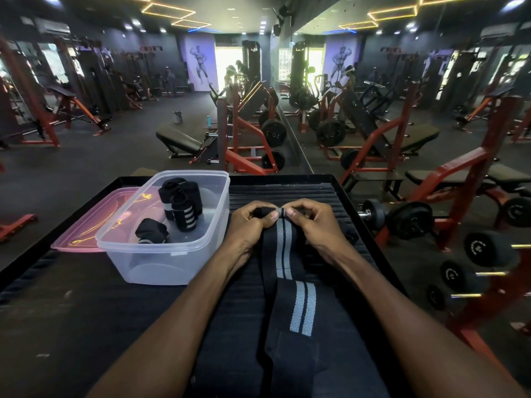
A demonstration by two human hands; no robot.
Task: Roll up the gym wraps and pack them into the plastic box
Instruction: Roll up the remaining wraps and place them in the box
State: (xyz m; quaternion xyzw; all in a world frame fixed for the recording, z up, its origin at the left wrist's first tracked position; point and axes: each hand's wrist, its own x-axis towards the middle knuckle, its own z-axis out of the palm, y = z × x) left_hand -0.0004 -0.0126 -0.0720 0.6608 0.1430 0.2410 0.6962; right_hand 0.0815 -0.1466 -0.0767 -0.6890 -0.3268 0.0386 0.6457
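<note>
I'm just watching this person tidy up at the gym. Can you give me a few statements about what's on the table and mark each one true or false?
1. Both the left hand and the right hand grip the far end of the striped wrap. True.
2. The plastic box is empty. False: rolled wraps are already inside.
3. The pink lid sits on the box. False: it lies beside the box, on its left.
4. The striped wrap is mostly unrolled. True.

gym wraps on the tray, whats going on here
A person is rolling a black gym wrap with grey stripes, left hand and right hand pinching its far end into a tight roll. The clear plastic box beside them already holds several rolled wraps; its pink lid lies alongside.
</note>
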